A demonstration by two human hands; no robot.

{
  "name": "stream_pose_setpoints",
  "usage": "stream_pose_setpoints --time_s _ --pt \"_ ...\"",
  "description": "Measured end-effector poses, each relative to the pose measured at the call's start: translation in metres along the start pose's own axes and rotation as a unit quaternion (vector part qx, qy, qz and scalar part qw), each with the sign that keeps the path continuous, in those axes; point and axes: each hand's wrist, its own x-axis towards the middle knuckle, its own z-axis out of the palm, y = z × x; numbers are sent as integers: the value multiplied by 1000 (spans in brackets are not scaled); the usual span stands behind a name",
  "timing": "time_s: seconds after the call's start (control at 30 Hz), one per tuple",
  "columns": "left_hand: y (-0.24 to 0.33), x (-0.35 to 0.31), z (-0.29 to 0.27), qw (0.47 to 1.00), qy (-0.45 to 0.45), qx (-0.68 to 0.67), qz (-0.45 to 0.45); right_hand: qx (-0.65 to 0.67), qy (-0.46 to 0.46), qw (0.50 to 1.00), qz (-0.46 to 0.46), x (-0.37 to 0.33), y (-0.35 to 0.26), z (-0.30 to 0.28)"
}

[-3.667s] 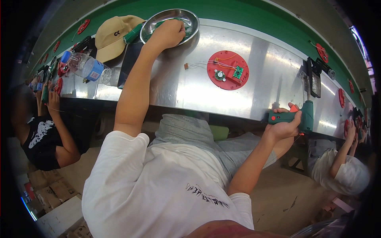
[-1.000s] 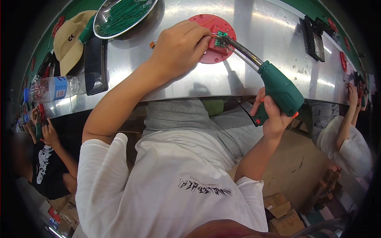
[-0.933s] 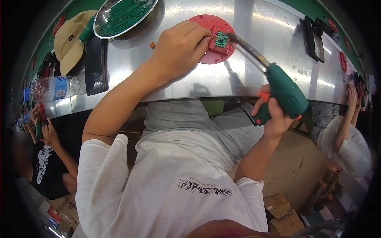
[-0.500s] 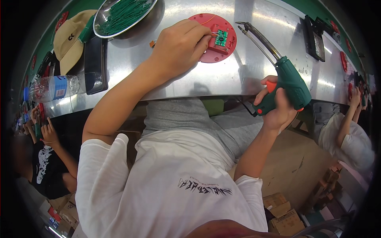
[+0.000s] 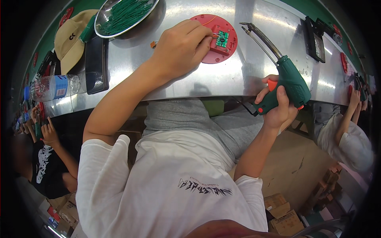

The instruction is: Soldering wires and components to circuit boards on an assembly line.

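My left hand (image 5: 180,49) rests on a round red plastic disc (image 5: 228,47) on the steel bench and pinches a thin wire against the small green circuit board (image 5: 222,39) mounted in it. My right hand (image 5: 276,109) grips a green pistol-shaped soldering gun (image 5: 287,83) with an orange trigger. The gun's metal tip (image 5: 248,27) points up and left, just to the right of the disc and apart from the board.
A metal bowl of green wires (image 5: 123,14), a tan cap (image 5: 71,35), a black phone (image 5: 95,59) and a water bottle (image 5: 51,87) lie at the left. Black tools (image 5: 315,33) lie at the right. Other people sit at both sides. Cardboard boxes (image 5: 283,216) stand on the floor.
My right hand has pulled the soldering gun back to the right, so its tip has left the green board. My left hand has stayed on the disc.
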Motion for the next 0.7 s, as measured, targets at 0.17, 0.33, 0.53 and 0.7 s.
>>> stream_pose_setpoints --time_s 0.17,0.33,0.53,0.7 --pt "-1 7 -9 998 67 -3 3 2 -22 1000 -12 -4 2 -5" --pt "15 22 -31 991 106 51 57 -37 -69 996 -51 -17 -1 -12" --pt "9 8 -23 999 11 -28 31 -91 -78 991 -57 -26 -16 -3" --pt "6 0 -8 999 -2 -42 6 -111 -94 989 -21 -30 -19 -1"
